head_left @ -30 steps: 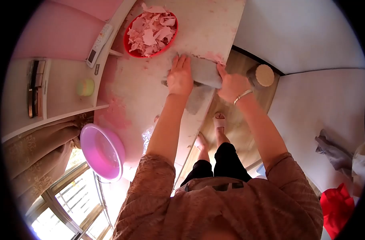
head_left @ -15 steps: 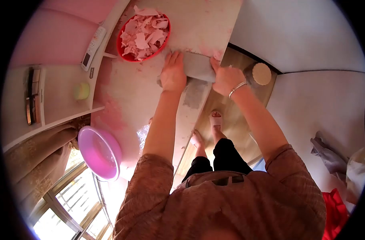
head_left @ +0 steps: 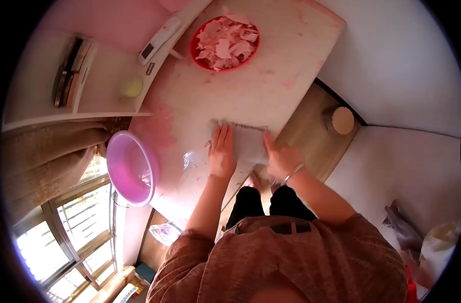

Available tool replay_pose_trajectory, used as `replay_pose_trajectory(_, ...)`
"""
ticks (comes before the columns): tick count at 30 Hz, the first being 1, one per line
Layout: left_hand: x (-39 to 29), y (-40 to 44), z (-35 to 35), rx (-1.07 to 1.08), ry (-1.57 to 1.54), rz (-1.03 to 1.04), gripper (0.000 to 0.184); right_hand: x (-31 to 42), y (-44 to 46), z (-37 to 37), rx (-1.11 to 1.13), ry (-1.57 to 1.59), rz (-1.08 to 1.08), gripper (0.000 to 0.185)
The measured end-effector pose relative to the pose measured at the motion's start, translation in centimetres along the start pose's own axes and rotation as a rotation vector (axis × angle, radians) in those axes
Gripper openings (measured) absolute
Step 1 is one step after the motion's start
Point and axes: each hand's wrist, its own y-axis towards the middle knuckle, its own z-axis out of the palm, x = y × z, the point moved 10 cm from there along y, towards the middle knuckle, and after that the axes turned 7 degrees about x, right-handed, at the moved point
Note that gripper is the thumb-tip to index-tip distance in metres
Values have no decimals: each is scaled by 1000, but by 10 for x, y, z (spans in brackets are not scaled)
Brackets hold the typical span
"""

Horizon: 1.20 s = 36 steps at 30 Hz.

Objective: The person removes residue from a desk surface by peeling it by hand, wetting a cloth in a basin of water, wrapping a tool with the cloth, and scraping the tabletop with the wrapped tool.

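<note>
A grey cloth lies folded on the pale tabletop near its front edge, between my two hands. My left hand rests on the cloth's left part with its fingers stretched out flat; some grey material shows past its fingertips. At the cloth's right edge, my right hand has its fingers curled round the side, partly hidden, with one finger extended along it. A silvery bracelet circles the right wrist. Farther back stands a red bowl heaped with torn pink-white flakes.
A pink-purple basin stands at the table's left edge. Clear crumpled plastic lies near it. Pink stains mark the tabletop. Shelves with a remote-like device line the left, above a window. A round-topped stool stands right.
Both hands and the cloth have come nearer to my body across the tabletop. The view has shifted, so more of the table's right side shows.
</note>
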Motion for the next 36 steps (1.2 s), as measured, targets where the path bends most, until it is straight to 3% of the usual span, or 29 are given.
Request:
replay_pose_trajectory(2, 5, 30, 4, 16, 36, -30, 56, -9, 21, -23, 35, -77, 78, 72)
replay_pose_trajectory(4, 11, 68, 5, -36, 34, -15, 54, -17, 49, -49, -169, -181, 31, 79)
replay_pose_trajectory(8, 23, 108, 7, -76, 28, 22, 44, -20, 77, -67, -183, -232, 35, 79)
replay_pose_trajectory(10, 27, 82, 10, -19, 34, -33, 44, -9, 60, -54, -196, -198, 39, 79)
replay_pose_trajectory(12, 30, 36, 11, -159, -15, 38, 43, 6, 35, -31, -62, -242, 92, 77)
replay_pose_trajectory(14, 34, 3, -2, -20, -24, -83, 45, 24, 22, -5, -28, -228, 26, 78)
replay_pose_trajectory(19, 86, -46, -18, 19, 4, -296, 46, 81, 47, 9, 79, -285, -149, 79)
replay_pose_trajectory(22, 113, -46, -31, -79, 69, -334, 46, 114, 74, 2, -40, -390, -285, 77)
replay_pose_trajectory(26, 150, -20, -48, -193, 52, -367, 43, 143, 117, -17, 30, -446, -240, 77)
replay_pose_trajectory(36, 140, -61, -44, -249, 54, -373, 45, 148, 90, 6, 183, -539, -219, 78)
